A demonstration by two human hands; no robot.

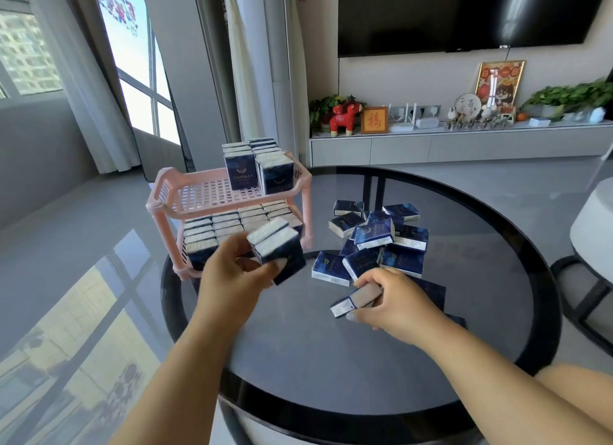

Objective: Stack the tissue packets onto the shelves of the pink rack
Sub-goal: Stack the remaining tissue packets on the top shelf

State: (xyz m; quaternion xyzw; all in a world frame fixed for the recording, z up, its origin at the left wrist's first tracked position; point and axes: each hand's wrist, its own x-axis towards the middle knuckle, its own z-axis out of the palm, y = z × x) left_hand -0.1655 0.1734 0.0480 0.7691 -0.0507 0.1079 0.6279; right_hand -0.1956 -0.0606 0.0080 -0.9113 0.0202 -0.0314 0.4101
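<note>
Pink plastic makes up the rack (199, 192), which stands at the table's (331, 361) far left edge, one of its near feet seeming to sit right on the dark rim. Its lower shelf is packed with rows of packets standing on edge; the rows at the back are hidden under the upper shelf, so their number cannot be told. On the upper shelf a block of packets (257, 166) fills the far right corner, two rows deep, with the print "TWINKLE" readable on the front ones.

The left hand (232, 275) grips a small stack (277, 249) of packets, thumb across the near face and fingers curled behind it, held in front of the rack's lower shelf. How many packets are in the stack is hard to make out; at least two white edges show on top.

The right hand (394, 302) pinches one packet (356, 300) between thumb and fingers, above the table's middle. The fingers cover its far end, and more dark packets lie partly hidden beneath the wrist.

A loose pile (374, 242) of blue packets lies toward the table's far middle, overlapping one another so that several show only a corner. The table's near edge is cut off by the forearms and the frame.
</note>
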